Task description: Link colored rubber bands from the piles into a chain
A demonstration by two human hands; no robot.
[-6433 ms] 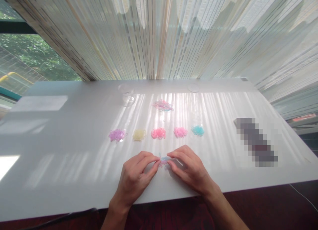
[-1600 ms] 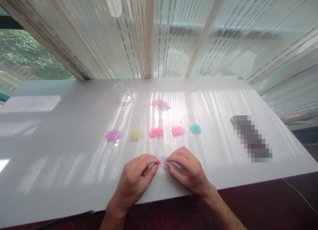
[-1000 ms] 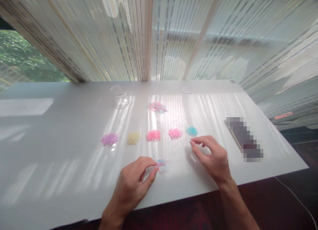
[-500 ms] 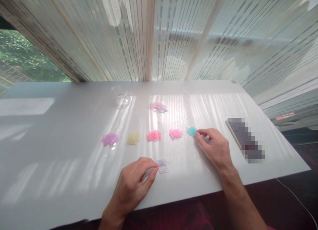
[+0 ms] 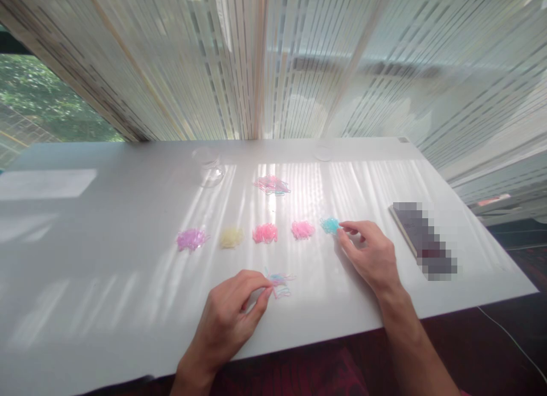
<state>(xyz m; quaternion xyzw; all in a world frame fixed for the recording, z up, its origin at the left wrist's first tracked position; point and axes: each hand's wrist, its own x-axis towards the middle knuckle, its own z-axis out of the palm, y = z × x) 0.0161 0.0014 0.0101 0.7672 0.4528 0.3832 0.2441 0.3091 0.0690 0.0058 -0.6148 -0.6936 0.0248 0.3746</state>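
Note:
Small thin loops that look like rubber bands lie in piles on the white table (image 5: 141, 293). My left hand (image 5: 233, 310) pinches the near edge of a small mixed pile of blue, pink and purple rubber bands (image 5: 282, 281), thumb and forefinger together. At the blue pile (image 5: 330, 225), the thumb and forefinger tips of my right hand (image 5: 367, 250) are slightly apart at its right edge; no band shows between them. Leftward from there, a row holds a light pink pile (image 5: 303, 230), a coral pile (image 5: 265, 233), a yellow pile (image 5: 231, 237) and a purple pile (image 5: 192, 239).
Farther back lies a larger mixed pile (image 5: 272, 184). A clear round container (image 5: 211, 174) stands behind the row on the left, and a clear disc-like lid (image 5: 323, 152) lies near the back edge. A blurred-out dark phone-like slab (image 5: 416, 231) is on the right.
The thumb and forefinger of my right hand have parted a little at the blue pile. My left hand keeps its pinch at the small mixed pile. The view has shifted very slightly.

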